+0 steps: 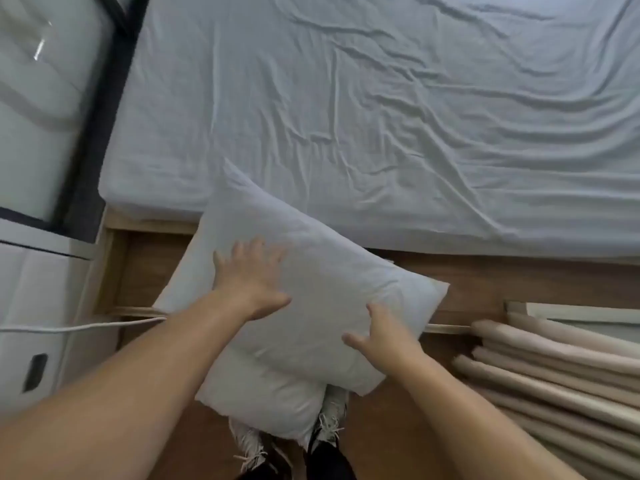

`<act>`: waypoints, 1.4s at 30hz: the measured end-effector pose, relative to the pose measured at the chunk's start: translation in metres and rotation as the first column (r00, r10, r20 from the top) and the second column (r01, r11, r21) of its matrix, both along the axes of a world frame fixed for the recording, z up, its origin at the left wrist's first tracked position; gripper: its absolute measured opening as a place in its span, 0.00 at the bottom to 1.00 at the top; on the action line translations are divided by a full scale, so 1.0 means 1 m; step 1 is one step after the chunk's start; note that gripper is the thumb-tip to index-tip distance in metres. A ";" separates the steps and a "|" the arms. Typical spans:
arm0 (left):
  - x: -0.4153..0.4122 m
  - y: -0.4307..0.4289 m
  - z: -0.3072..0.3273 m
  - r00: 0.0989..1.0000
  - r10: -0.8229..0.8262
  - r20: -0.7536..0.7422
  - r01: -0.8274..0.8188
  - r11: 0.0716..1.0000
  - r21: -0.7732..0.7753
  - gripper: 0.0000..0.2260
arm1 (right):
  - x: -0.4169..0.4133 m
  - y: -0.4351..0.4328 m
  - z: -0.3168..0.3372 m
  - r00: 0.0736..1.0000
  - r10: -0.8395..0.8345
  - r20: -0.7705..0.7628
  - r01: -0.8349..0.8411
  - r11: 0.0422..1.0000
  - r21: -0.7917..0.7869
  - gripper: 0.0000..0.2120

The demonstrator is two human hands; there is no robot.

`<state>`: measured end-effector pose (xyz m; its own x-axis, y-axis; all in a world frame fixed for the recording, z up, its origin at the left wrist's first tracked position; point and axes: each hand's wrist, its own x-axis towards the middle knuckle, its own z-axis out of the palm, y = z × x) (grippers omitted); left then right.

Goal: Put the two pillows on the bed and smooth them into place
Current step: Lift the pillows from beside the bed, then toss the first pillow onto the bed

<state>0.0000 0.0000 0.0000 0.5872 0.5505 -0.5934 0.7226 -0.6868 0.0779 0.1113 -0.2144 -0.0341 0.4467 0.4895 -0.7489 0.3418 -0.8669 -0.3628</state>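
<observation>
Below both forearms, nearest the wearer, a lower pillow lies on the wooden floor, its near end over the person's feet. Stacked on it, an upper pillow sits tilted, its far corner leaning up against the edge of the bed. Flat on this upper pillow rests the left hand, fingers spread wide and extended, gripping nothing. Right of those fingers, the right hand meets the pillow's near-right edge, its fingers open and lightly curled against the fabric; whether they pinch it cannot be told. Further right of that hand hang beige curtain folds. Left of the left wrist, a white cable runs across a white unit. Beyond the fingertips stretches a wrinkled pale sheet covering the mattress.
</observation>
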 end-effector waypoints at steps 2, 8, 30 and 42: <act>0.013 0.013 -0.071 0.948 -0.306 -0.092 0.316 0.939 0.136 0.51 | 0.013 0.002 -0.073 0.992 0.078 0.099 -0.075 0.997 -0.030 0.52; 0.058 0.057 -0.245 0.828 -0.548 -0.118 0.556 0.775 0.300 0.64 | 0.061 0.060 -0.235 0.936 0.157 0.315 -0.137 0.987 -0.084 0.69; 0.197 0.235 0.133 0.834 -0.337 0.437 0.013 0.804 0.595 0.31 | 0.262 0.279 0.194 0.594 0.028 0.804 -0.257 0.953 0.157 0.26; 0.047 0.145 -0.055 0.990 -0.045 0.132 0.038 0.998 0.059 0.35 | 0.113 0.215 -0.007 0.798 0.428 0.423 -0.434 0.897 -0.087 0.32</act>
<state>0.0469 0.1448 -0.0545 0.6820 0.5542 -0.4772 0.6791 -0.7222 0.1317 0.2248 0.0006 -0.0413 0.4564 0.7157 -0.5287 0.8006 -0.5895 -0.1069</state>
